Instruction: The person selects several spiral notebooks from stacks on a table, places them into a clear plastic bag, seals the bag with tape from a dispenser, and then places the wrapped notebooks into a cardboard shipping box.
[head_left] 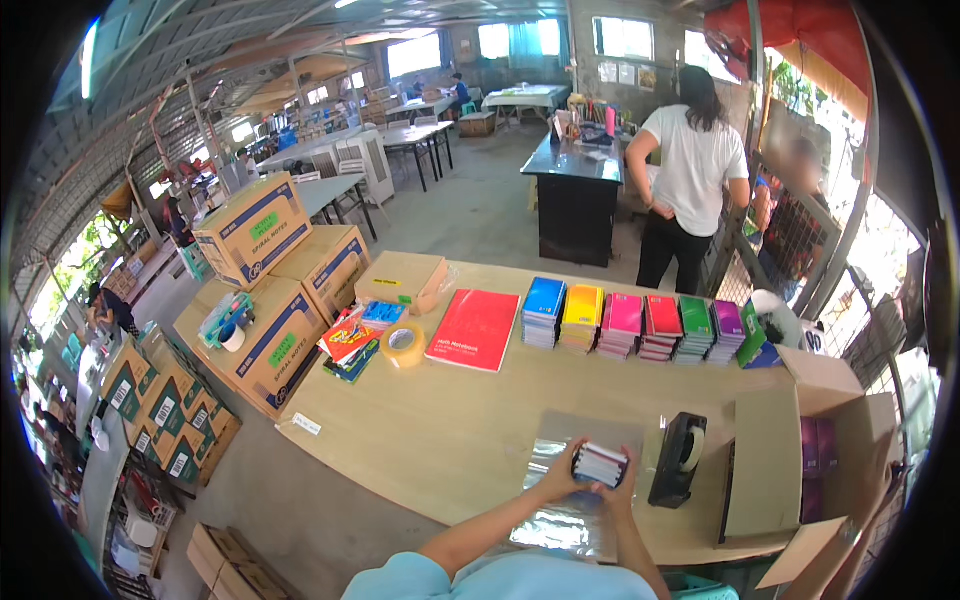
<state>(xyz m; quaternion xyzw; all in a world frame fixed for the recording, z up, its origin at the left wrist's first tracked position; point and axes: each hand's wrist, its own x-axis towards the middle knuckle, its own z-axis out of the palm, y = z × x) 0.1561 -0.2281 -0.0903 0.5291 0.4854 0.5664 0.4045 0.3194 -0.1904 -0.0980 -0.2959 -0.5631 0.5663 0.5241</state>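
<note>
Between my left hand point(562, 474) and my right hand point(618, 490) is a small stack of notebooks point(600, 465), its white page edges facing up. Both hands are closed around its sides. The stack is just above transparent plastic sheets or bags point(565, 530) lying on the table at my front. To the right of my right hand stands a black tape dispenser point(678, 462) with a roll of tape. Along the far side runs a row of small notebook stacks by colour: blue point(543, 300), yellow point(582, 310), pink point(622, 315), red point(661, 320), green point(693, 322) and purple point(726, 325).
A large red notebook point(473, 330), a tape roll point(403, 345) and colourful packets point(350, 340) lie on the table point(450, 430). An open carton point(765, 460) holding purple notebooks stands at the right. Cartons point(270, 340) are piled at the left. A person in white point(695, 150) stands beyond.
</note>
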